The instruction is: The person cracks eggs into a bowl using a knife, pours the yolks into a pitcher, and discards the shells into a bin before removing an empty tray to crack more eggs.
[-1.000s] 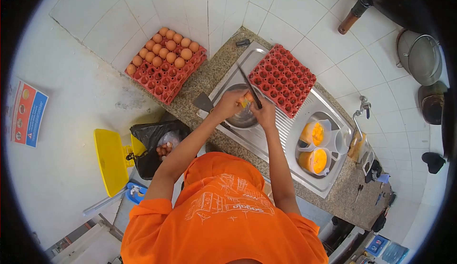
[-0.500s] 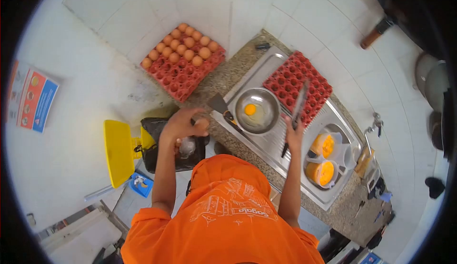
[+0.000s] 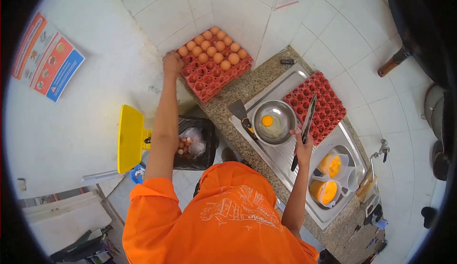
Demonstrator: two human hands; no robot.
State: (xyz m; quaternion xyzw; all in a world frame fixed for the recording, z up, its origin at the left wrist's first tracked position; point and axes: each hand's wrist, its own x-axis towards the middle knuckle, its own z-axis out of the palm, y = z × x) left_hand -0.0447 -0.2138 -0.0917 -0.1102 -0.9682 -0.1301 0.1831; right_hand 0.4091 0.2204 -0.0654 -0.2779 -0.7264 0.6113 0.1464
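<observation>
My left hand [image 3: 172, 64] is at the left corner of the red egg tray [image 3: 203, 83], its fingers closed over the spot of the corner egg, which they hide. Several brown eggs [image 3: 212, 51] fill the tray's far rows; the near cups hold none. My right hand [image 3: 303, 144] grips a knife [image 3: 309, 116] by its black handle, blade pointing up and away. Beside that hand, a steel bowl [image 3: 283, 116] on the drainboard holds a raw egg with a whole yolk [image 3: 267, 121]. Past the knife lies a second red tray [image 3: 328, 103] without eggs.
Below my left arm is a black-lined bin [image 3: 208, 142] with eggshells [image 3: 183, 145], its yellow lid [image 3: 130, 138] up. A spatula [image 3: 241, 113] lies beside the bowl. Plastic jugs [image 3: 351, 177] with yellow egg stand in the sink, near the tap [image 3: 383, 147]. A pan [image 3: 409, 31] hangs right.
My left hand has gone from above the bin to the egg tray's left corner. Eggshells now show in the bin. The right hand still holds the knife by the bowl. The view has shifted.
</observation>
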